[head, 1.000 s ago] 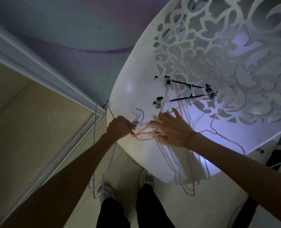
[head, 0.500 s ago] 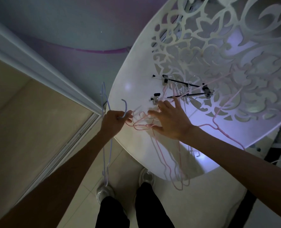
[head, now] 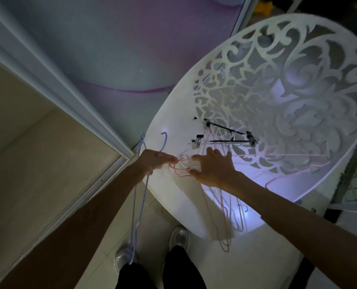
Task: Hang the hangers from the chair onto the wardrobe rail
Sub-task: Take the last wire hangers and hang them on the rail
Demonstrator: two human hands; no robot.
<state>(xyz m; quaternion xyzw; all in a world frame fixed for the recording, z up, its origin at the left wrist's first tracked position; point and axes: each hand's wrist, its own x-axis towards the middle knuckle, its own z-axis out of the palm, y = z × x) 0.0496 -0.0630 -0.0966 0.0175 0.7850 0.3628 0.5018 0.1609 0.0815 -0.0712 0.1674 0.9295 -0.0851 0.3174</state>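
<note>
The white chair (head: 256, 113), with its cut-out scrollwork back and smooth solid seat, fills the area ahead of and to the right of my hands. The wardrobe's sliding frame (head: 73, 105) runs diagonally to the left of my left hand, with the beige panel (head: 37, 163) beyond it. The pale tiled floor (head: 152, 215) lies below both hands, and my two shoes and dark trouser legs are directly beneath. A tangle of pink wire hangers (head: 221, 207) lies on the seat under and below my right hand, draping over the seat's near edge; their hooks bunch together between my two hands. Two black clip hangers (head: 225, 136) lie on the seat just beyond my right hand, apart from it. My left hand (head: 152, 161) has its fingers curled round the blue wire hangers (head: 138, 205), whose bodies hang down past my forearm toward the floor and whose hook curves up above my knuckles; its fingertips touch the pink hooks. My right hand (head: 213, 165) rests flat on the seat with fingers spread and straight, thumb and forefinger bracketing the pink hooks, gripping nothing.
</note>
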